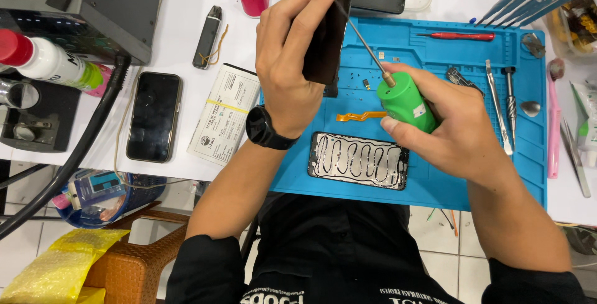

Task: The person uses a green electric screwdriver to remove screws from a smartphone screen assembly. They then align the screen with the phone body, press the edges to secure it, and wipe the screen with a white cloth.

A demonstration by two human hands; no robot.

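Observation:
My left hand [291, 55] holds a dark phone body [326, 40] upright on its edge above the blue work mat [435, 179]. My right hand [451, 124] grips a green-handled screwdriver [404, 102]; its thin metal shaft [364, 40] slants up to the phone's top edge. A black watch [267, 128] sits on my left wrist. Below the hands, a phone frame [359, 160] with wavy lines of glue lies flat on the mat. An orange flex cable [359, 116] lies beside the screwdriver handle.
On the mat's right are a red screwdriver [457, 35], metal pry tools [500, 105] and a pink tool [552, 124]. Left of it on the white table lie a black phone [153, 116], a white box [224, 114], a small dark device [207, 36] and a bottle [50, 61].

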